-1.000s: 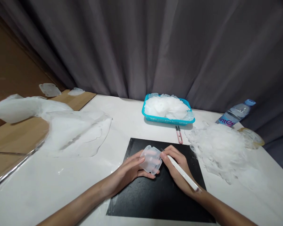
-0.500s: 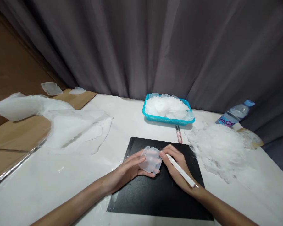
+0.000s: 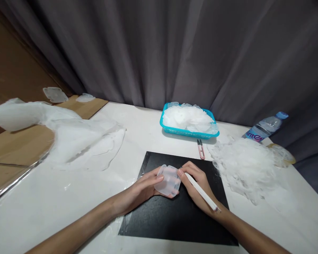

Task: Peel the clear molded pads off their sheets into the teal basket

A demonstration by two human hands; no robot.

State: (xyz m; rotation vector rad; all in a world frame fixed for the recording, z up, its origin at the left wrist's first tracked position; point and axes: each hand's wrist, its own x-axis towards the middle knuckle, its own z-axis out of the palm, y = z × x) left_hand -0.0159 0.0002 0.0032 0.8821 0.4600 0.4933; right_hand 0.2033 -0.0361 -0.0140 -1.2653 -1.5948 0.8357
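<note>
Above a black mat (image 3: 175, 222), my left hand (image 3: 145, 187) grips a translucent, roundish square plastic lid (image 3: 169, 181) with small notches in its edge. The thumb lies on the lid's face and the fingers run beneath it. My right hand (image 3: 197, 185) is closed around a slim white pen-like tool (image 3: 202, 192), held like a pencil, its front end hidden by the fingers. Those fingertips are at the lid's right edge; whether the tool's tip touches it I cannot tell.
Behind the mat, a turquoise basket (image 3: 190, 135) is heaped with translucent pieces. Pink-handled thread snips (image 3: 201, 150) lie before it. At right are a pile of clear scraps (image 3: 246, 169) and a water bottle (image 3: 265, 127). White plastic bags (image 3: 76, 141) and cardboard (image 3: 23, 148) lie at left.
The lid has tilted and turned slightly in my left hand. My right hand has shifted a little to the left with it. Both grips are unchanged.
</note>
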